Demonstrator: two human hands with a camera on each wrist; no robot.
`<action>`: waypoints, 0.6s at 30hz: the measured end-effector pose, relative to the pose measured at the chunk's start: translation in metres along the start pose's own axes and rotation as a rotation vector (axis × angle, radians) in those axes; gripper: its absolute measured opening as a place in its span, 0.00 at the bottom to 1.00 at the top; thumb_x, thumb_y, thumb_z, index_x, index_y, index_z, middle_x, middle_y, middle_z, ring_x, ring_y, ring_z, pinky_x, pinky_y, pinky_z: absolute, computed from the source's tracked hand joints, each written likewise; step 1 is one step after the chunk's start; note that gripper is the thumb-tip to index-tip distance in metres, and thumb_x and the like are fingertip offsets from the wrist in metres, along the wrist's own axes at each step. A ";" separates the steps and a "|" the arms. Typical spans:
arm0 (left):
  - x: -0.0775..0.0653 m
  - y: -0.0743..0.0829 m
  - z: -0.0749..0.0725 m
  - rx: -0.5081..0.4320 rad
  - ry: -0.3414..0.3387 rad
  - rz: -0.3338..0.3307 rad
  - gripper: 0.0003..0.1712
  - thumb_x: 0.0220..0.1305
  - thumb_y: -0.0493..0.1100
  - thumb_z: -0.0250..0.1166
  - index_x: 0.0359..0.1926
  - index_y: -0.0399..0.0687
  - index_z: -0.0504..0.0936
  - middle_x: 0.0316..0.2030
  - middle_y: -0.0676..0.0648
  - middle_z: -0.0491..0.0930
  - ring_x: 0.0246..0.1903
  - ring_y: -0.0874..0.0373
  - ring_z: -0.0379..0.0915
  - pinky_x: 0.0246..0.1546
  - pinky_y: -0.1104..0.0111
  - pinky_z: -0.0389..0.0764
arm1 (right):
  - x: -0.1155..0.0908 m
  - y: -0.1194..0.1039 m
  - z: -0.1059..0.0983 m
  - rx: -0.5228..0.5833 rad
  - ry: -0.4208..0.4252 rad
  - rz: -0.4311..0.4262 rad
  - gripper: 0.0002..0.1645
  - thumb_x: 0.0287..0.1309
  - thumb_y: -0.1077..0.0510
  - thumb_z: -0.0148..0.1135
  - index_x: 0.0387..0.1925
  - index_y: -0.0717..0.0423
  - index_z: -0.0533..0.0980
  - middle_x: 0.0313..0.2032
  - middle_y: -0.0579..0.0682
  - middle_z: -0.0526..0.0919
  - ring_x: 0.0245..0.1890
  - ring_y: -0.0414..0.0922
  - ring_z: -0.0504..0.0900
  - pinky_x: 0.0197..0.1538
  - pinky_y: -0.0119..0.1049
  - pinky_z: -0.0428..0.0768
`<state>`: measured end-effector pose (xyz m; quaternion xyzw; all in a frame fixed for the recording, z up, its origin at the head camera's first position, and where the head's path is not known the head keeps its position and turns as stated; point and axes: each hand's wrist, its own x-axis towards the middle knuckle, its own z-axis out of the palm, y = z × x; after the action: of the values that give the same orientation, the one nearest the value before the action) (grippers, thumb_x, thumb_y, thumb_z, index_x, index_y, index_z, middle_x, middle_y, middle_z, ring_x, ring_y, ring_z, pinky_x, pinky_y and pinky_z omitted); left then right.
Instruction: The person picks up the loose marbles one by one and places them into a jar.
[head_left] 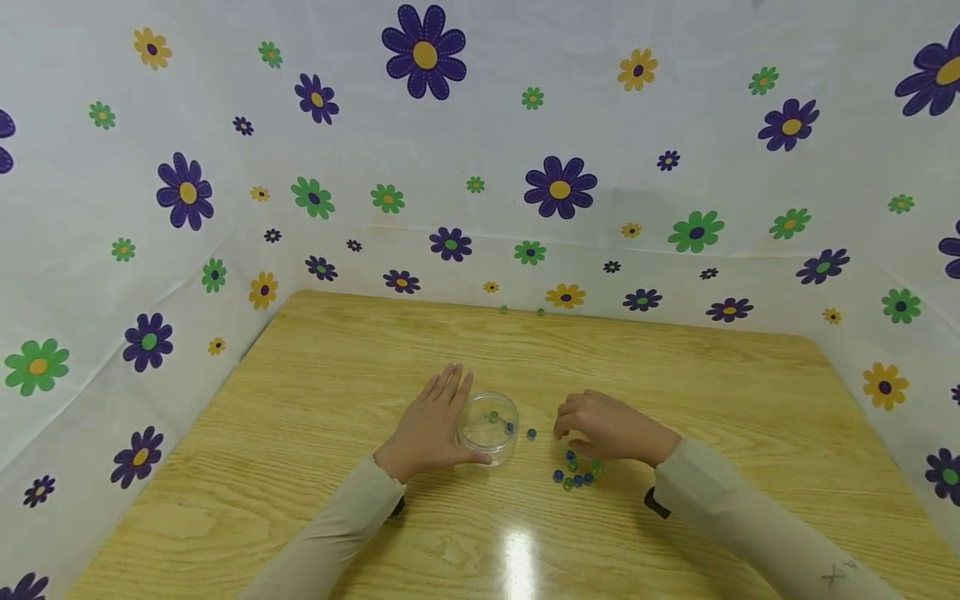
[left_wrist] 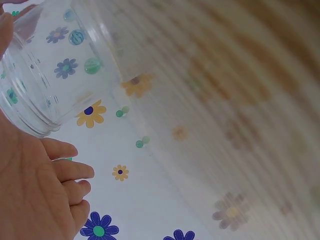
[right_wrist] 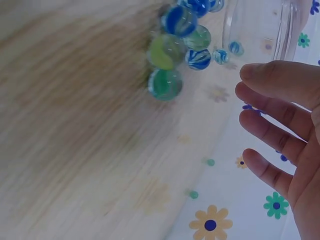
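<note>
A lone blue marble (head_left: 531,433) is lying on the wooden table (head_left: 337,358), in the gap between a clear round jar (head_left: 501,452) and the person's right hand (head_left: 611,425). Taking twelve o'clock as straight ahead of the person, it is sitting at three o'clock from the jar and nine o'clock from the right hand, with the right hand nearer than the left. It is showing no long side, being a round ball. The right hand's fingers are bending loosely, a bit apart, and holding nothing that I am able to see. Close by that hand, at seven o'clock, a bunch of blue and green marbles (head_left: 578,481) is resting. The left hand (head_left: 431,423) is lying beside the jar, its fingers straight at nine o'clock, its thumb reaching round at six. Inside the jar, a green marble (head_left: 492,417) and a second blue marble (head_left: 510,427) are sitting. Far past the jar, between twelve and one o'clock, two green marbles (head_left: 541,312) are resting by the table's back edge, and behind them a white flowery cloth (head_left: 465,125) is hanging.
</note>
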<state>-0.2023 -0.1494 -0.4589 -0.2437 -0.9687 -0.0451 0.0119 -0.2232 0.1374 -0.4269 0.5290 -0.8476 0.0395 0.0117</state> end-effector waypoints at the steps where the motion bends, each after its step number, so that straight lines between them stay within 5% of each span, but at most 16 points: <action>1: 0.000 0.000 0.000 0.001 0.000 0.001 0.70 0.43 0.80 0.58 0.73 0.37 0.45 0.73 0.35 0.45 0.74 0.45 0.38 0.74 0.55 0.46 | 0.003 0.000 0.000 0.004 0.003 -0.004 0.08 0.49 0.61 0.69 0.34 0.49 0.83 0.34 0.43 0.83 0.37 0.41 0.78 0.41 0.39 0.79; 18: 0.001 -0.001 0.001 0.021 -0.013 -0.006 0.71 0.43 0.81 0.57 0.73 0.37 0.44 0.73 0.36 0.44 0.74 0.47 0.36 0.74 0.56 0.45 | 0.034 0.002 0.008 -0.085 -0.030 -0.094 0.09 0.50 0.59 0.69 0.36 0.47 0.82 0.36 0.42 0.83 0.36 0.39 0.77 0.43 0.37 0.79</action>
<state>-0.2033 -0.1496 -0.4598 -0.2407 -0.9700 -0.0336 0.0078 -0.2394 0.1072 -0.4330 0.5679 -0.8228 -0.0050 0.0232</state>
